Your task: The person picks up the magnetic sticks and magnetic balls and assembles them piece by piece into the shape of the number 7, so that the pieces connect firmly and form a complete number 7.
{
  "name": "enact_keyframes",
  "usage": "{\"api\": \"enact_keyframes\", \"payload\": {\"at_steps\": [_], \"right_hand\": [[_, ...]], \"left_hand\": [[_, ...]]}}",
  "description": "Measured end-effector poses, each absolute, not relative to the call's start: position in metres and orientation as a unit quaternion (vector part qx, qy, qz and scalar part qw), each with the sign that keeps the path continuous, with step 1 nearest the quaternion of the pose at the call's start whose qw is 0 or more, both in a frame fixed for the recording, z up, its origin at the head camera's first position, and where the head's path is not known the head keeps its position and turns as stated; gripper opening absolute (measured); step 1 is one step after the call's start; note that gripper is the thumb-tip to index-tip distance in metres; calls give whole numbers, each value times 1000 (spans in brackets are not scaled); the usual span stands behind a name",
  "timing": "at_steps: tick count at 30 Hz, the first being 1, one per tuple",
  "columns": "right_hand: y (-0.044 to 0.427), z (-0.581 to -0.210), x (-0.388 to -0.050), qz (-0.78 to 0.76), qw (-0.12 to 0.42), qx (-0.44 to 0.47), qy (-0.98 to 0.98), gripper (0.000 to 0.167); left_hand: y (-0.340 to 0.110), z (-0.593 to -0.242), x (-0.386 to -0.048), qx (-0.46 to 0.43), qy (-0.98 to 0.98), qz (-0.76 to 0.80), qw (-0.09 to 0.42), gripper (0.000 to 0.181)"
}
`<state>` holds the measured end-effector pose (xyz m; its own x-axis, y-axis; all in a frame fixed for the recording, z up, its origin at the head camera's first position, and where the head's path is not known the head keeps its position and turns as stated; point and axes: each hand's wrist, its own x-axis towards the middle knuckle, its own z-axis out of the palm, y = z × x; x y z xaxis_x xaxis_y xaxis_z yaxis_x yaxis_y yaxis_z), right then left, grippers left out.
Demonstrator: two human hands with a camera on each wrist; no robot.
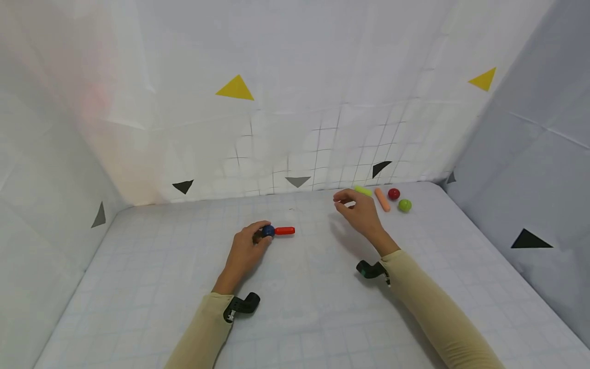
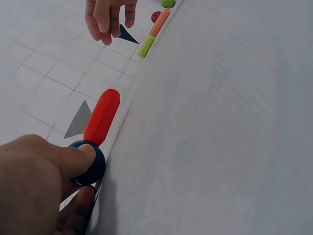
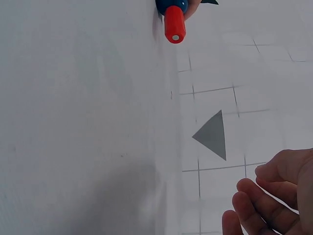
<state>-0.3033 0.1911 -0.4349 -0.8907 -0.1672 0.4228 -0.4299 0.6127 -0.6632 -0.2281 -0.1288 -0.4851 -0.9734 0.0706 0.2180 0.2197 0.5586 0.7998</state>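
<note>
As L hand (image 1: 243, 250) grips blue ball (image 2: 97, 167), faceted red rod (image 2: 102, 116) abuts

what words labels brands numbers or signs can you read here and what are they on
None readable.
The blue ball and red stick show no lettering; the wall shows only plain triangles and grid lines.
Any marking on the black wrist devices is too small to read.

Lab-like recording booth, white sheeted back wall (image 1: 322, 61), pale left wall (image 1: 41, 169) and greyish right wall (image 1: 530, 154) around a faintly gridded white tabletop (image 1: 304, 297), dark grid lines (image 1: 316, 150) low at the back, yellow triangles (image 1: 236, 88) and black triangles (image 1: 531, 240) on the walls, black wrist-worn cameras (image 1: 250, 303)
</note>
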Motion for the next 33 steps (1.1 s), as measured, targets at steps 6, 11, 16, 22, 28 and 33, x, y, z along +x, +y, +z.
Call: {"api": "enact_keyframes", "payload": {"at_steps": [6,11,16,22,28,33], "right_hand": [[200,-432,-305,406,158,161,-885,16],[210,-432,-306,414,154,156,-884,16],[219,-430,-306,398,163,147,-891,16],[231,-430,-306,393,170,132,-894,15],[241,-432,-309,388,172,114,-898,14],[250,-433,-310,378,190,109,-899,14]], "left_hand": [[-128,-484,-229,-85,-879,-461,84,39],[-127,-485,-229,-82,-881,-458,83,38],[-127,-485,-228,-78,-881,-458,84,38],[-127,-486,-229,-78,-883,-456,82,39],[-127,-487,-230,-81,-882,-456,82,38],[-127,-487,-230,-81,-879,-462,83,38]]}}
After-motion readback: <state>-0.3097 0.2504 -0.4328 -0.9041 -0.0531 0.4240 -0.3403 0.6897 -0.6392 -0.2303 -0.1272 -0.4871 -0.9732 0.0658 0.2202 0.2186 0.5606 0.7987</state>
